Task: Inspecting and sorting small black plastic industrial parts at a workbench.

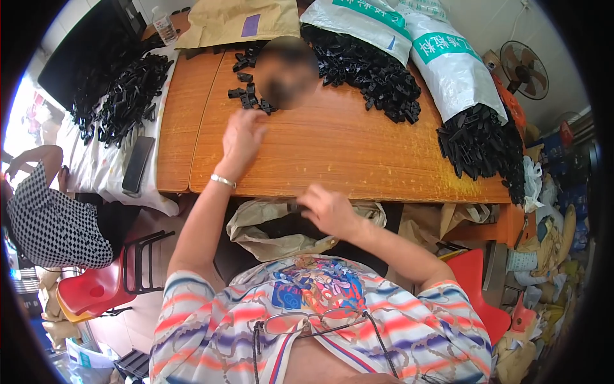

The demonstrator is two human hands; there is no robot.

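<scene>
My left hand (pixel 243 141) reaches over the wooden table, fingers apart and holding nothing that shows. Just beyond its fingertips lie several loose black plastic pieces (pixel 248 96). A round blurred patch hides part of the pieces beside them. My right hand (pixel 327 210) is at the table's near edge, above an open cloth sack (pixel 275 248) at my lap. Its fingers are closed on a small dark piece, seemingly one of the black plastic pieces (pixel 295 207). The inside of the sack is dark, and its contents cannot be made out.
Black pieces spill from a white-and-green sack (pixel 361 25) and another white sack (pixel 454 64). A brown paper sack (pixel 240 22) lies at the back. At left are another black heap (pixel 131 96), a dark phone-like slab (pixel 137 165) and a seated person (pixel 61 214). A fan (pixel 524 69) stands right.
</scene>
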